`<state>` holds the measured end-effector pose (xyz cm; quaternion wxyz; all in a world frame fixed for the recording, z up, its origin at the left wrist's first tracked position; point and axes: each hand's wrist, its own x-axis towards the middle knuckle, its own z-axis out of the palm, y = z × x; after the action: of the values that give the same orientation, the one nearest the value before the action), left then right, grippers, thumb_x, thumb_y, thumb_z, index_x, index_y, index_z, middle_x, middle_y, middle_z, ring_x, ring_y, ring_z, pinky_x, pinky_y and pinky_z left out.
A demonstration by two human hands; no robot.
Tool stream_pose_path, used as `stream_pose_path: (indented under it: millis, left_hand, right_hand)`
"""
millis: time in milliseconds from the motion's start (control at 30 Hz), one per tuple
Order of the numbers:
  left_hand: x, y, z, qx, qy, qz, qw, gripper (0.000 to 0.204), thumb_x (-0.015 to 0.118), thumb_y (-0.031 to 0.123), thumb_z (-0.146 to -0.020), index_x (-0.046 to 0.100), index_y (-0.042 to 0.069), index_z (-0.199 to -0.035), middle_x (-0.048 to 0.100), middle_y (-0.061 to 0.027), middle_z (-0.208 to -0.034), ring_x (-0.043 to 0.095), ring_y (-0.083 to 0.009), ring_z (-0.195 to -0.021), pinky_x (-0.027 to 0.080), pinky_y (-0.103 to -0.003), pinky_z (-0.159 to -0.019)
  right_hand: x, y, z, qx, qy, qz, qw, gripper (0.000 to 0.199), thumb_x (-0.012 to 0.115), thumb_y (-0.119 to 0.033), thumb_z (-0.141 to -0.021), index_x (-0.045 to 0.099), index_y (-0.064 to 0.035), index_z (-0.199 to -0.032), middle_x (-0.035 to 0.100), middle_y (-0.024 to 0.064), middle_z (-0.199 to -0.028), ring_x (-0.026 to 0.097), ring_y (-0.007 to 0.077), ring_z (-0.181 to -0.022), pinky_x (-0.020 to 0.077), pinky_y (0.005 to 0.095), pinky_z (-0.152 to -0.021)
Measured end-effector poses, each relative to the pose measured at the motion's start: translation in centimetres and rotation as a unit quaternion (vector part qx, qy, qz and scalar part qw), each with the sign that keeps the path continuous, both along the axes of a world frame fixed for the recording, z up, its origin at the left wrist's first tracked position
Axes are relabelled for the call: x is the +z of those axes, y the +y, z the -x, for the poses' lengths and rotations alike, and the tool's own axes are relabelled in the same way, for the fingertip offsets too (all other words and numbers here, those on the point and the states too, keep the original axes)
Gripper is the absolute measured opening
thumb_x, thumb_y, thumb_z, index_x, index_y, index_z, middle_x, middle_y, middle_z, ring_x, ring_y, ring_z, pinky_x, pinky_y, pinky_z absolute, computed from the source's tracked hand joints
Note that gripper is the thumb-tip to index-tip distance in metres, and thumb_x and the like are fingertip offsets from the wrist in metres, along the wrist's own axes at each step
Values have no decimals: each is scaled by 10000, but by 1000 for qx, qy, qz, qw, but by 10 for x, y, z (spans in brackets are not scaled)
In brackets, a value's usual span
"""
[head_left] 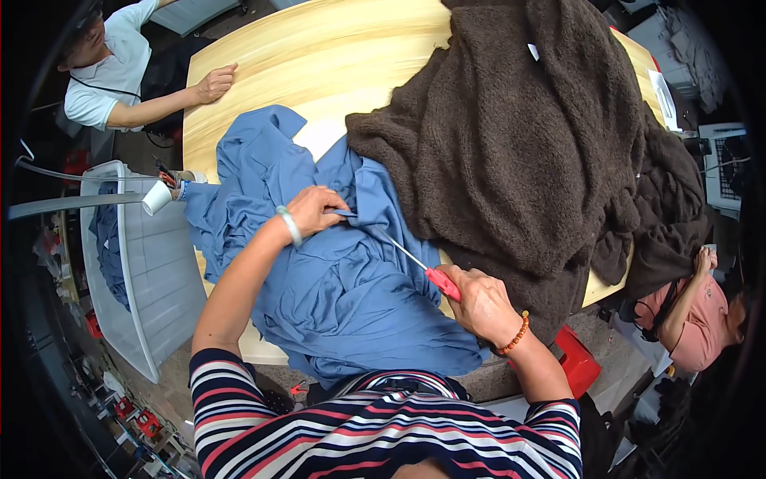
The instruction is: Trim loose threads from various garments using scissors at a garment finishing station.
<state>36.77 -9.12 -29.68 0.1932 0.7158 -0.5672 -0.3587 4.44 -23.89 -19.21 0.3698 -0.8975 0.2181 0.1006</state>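
Note:
A crumpled blue garment (335, 279) lies on the near edge of a pale wooden table (319, 56). My left hand (315, 209) pinches a fold of the blue cloth near its middle; a pale bangle sits on that wrist. My right hand (479, 302) grips the red handles of a pair of scissors (415, 263), whose thin blades point up and left into the cloth toward my left hand. An orange bead bracelet circles my right wrist. A large brown fleecy garment (527, 136) is heaped on the table's right half, overlapping the blue one.
A person in a white shirt (112, 72) sits at the far left, one hand resting on the table edge. Another person in pink (694, 311) is at the lower right. A white plastic crate (136, 271) stands left of the table, a red stool (576, 359) beside my right arm.

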Motion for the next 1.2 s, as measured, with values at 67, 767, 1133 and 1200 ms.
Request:
stream_pose_path:
  millis: [67,767,1133,1200]
  left_hand:
    - [8,10,2,111,277,-75,951,199,714,107,-864,719,13,-1039,689,-13,-843,586,-62,-775,462,-220,-672]
    - [3,31,27,302,579,-114,748,199,592,260,-977,671,86,-1031,679,-9,-987,639,-128,-798,502,-306,-646]
    - [7,51,27,-27,-201,5,979,505,735,177,-773,601,105,-1255,584,-49,-1176,507,-239,-1115,377,-383,-897]
    - [6,46,18,-37,-253,-8,967,564,764,213,-751,586,104,-1274,582,-73,-1190,489,-263,-1174,372,-395,-927]
  right_hand:
    - [-1,1,1,19,11,-5,1000,338,660,-105,-813,613,-94,-1148,649,200,-782,650,366,-762,515,456,-685]
    - [13,25,-17,159,-27,57,985,180,575,-82,-787,589,3,-945,623,155,-597,658,314,-574,506,397,-513]
    - [6,16,5,99,-2,26,995,304,634,-79,-769,585,-41,-1066,662,153,-747,651,310,-749,522,409,-645]
    - [6,15,5,106,-5,29,994,310,635,-78,-768,586,-42,-1071,661,152,-745,649,310,-745,521,409,-645]
